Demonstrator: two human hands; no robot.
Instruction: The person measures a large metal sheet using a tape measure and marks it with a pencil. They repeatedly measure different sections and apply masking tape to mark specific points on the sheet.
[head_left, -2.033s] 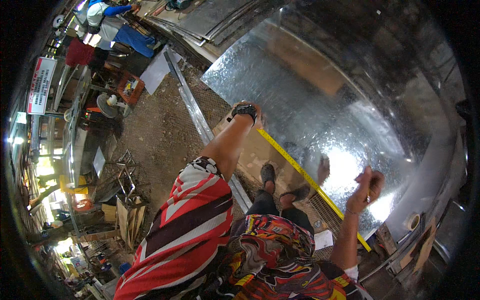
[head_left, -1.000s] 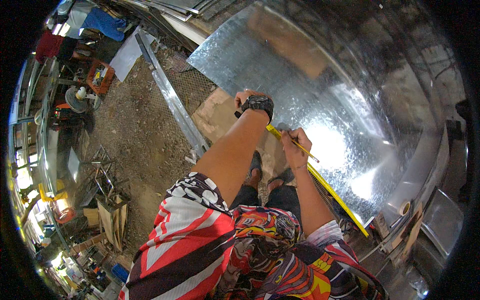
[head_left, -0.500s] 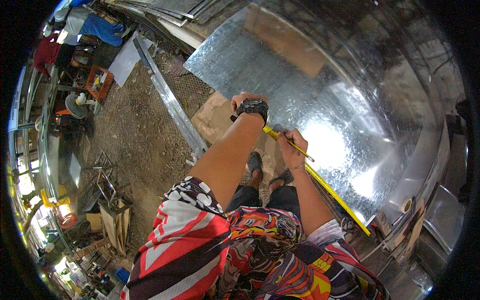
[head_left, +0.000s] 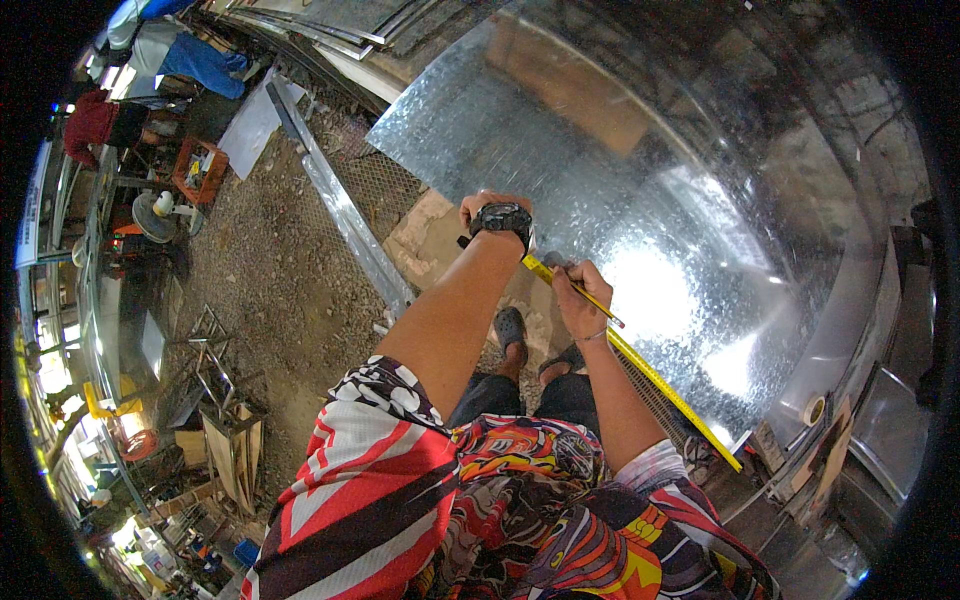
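Observation:
Along the near edge of a shiny sheet of metal (head_left: 560, 190) runs a yellow tape measure blade (head_left: 670, 390). Its upper end goes under my left hand (head_left: 482, 203), whose fingers curl at the sheet's edge; the wrist and black watch (head_left: 502, 218) hide the tape's case. My right hand (head_left: 583, 300) is closed around a yellow pencil (head_left: 606, 312), with the back end pointing toward me. The fingertips of this hand rest at the sheet's edge, right beside the tape.
A long metal channel (head_left: 345, 200) lies on the gravel floor to the left. Two people (head_left: 95, 125) are at the far left, near an orange crate (head_left: 200, 170) and a fan (head_left: 153, 215). A roll of tape (head_left: 814, 410) sits by the sheet's right end.
Both hands have shifted very slightly left, and the tape with them. The pencil stays in my right hand.

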